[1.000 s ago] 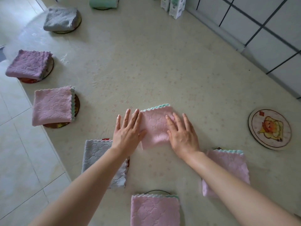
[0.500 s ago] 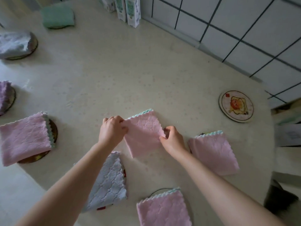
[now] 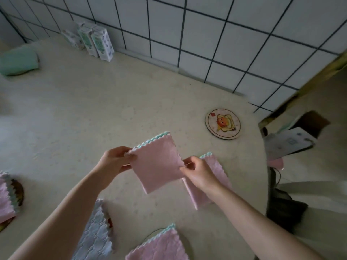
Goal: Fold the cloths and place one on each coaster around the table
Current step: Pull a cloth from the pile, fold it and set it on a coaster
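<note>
A folded pink cloth with a teal scalloped edge hangs above the table between my hands. My left hand pinches its left corner and my right hand pinches its right side. A bare round coaster with a cartoon picture lies to the upper right, near the table's rounded edge. Folded cloths lie on other coasters: a pink one just behind my right hand, a pink one at the bottom, a grey one at lower left, a pink one at far left and a green one at the back left.
Three small cartons stand against the tiled wall at the back. The table edge curves down the right side. Beyond it sit papers and a box and dark things on the floor.
My hands went from pressing the cloth flat to pinching its sides and lifting it off the table. It has moved right, toward the bare coaster. The view has swung right.
</note>
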`<state>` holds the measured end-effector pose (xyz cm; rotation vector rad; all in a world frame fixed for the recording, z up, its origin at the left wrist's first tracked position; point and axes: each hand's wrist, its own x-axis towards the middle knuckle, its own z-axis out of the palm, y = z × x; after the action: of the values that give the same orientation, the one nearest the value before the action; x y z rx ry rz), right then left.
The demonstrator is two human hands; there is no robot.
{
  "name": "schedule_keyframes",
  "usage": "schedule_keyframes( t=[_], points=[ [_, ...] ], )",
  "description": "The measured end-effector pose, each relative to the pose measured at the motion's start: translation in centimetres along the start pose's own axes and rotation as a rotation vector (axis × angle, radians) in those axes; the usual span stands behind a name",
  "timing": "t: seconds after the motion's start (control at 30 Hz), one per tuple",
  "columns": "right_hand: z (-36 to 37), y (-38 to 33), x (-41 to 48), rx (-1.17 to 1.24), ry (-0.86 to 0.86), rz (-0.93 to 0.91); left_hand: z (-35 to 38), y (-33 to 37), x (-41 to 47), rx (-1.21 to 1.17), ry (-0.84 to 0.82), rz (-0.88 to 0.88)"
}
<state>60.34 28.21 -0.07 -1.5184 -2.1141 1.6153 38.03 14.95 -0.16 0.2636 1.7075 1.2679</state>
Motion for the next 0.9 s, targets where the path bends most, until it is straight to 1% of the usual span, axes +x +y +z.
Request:
schedule_keyframes(
  t=[0.2, 0.4, 0.63, 0.77, 0.83, 0.9],
  points=[
    [-10.1, 1.8, 2.8, 0.078, 0.04, -0.027, 9.5, 0.9, 2.0, -0.173, 0.024, 0.018],
    [-17.6, 3.7, 7.7, 0.115, 0.096, -0.036, 18.3, 3.3, 7.0, -0.165, 0.035, 0.034],
    [-21.8, 6.5, 13.7, 0.129, 0.191, 0.062, 24.8, 5.1, 13.8, 0.001, 0.092, 0.032],
    [-23.2, 7.5, 16.3, 0.067, 0.208, 0.072, 27.2, 5.9, 16.1, 0.073, 0.129, 0.064],
    [-23.5, 7.7, 17.6, 0.025, 0.212, 0.069, 27.6, 5.9, 17.4, 0.216, 0.171, 0.133],
    [-23.6, 8.1, 18.5, -0.057, 0.213, 0.07, 27.8, 6.0, 18.2, 0.445, 0.214, 0.234]
  ],
)
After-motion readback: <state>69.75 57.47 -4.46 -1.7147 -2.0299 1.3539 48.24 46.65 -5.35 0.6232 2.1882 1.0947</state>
